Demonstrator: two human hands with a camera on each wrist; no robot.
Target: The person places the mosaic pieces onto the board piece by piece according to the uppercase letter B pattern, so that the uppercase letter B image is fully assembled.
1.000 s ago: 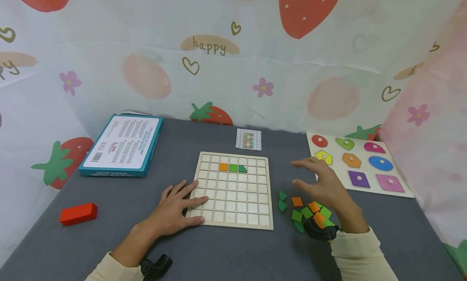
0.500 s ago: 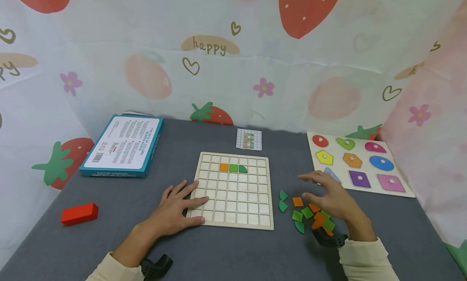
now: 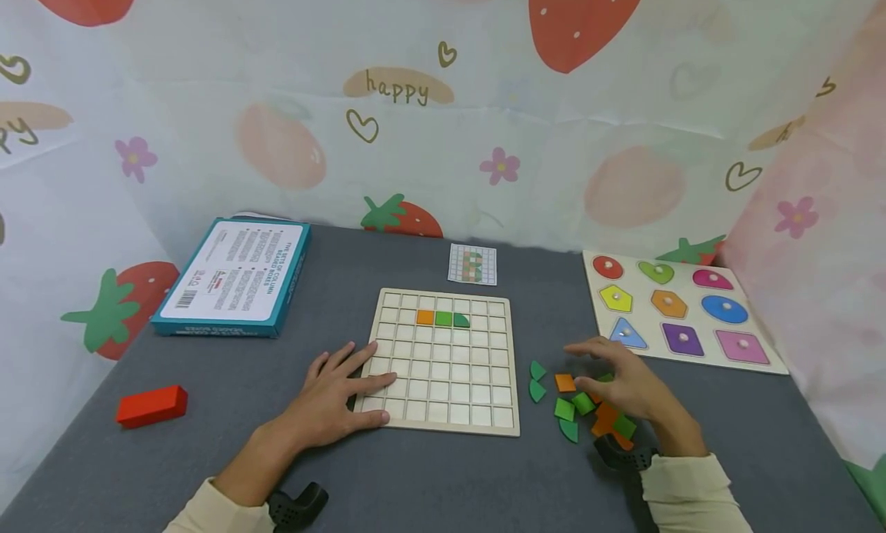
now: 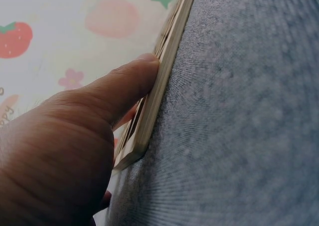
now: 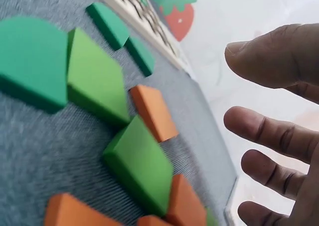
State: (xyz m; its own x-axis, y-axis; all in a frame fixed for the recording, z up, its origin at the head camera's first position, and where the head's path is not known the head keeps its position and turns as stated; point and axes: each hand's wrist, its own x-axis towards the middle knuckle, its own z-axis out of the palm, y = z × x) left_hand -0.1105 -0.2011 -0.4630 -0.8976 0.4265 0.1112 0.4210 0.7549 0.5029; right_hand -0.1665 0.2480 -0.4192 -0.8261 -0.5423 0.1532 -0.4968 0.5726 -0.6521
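A wooden grid board (image 3: 443,379) lies mid-table; one orange square (image 3: 424,318), one green square (image 3: 443,319) and a dark green quarter-circle (image 3: 461,320) sit side by side in its second row. My left hand (image 3: 332,402) rests on the board's lower left corner with fingers spread. In the left wrist view the thumb (image 4: 124,84) touches the board's edge (image 4: 159,86). My right hand (image 3: 626,383) hovers over the loose pile, thumb and fingers apart, holding nothing. Below it lie green squares (image 5: 139,163), orange squares (image 5: 153,111) and dark green quarter-circles (image 5: 35,61).
A small pattern card (image 3: 472,264) lies behind the board. At the right is a knobbed shape puzzle (image 3: 640,337). A teal box (image 3: 228,275) lies at the back left, with a red block (image 3: 151,406) in front of it. A printed curtain backs the table.
My right hand has moved rightward from beside the board and lowered toward the loose pile, uncovering the blue triangle on the shape puzzle. The left hand has stayed on the board.
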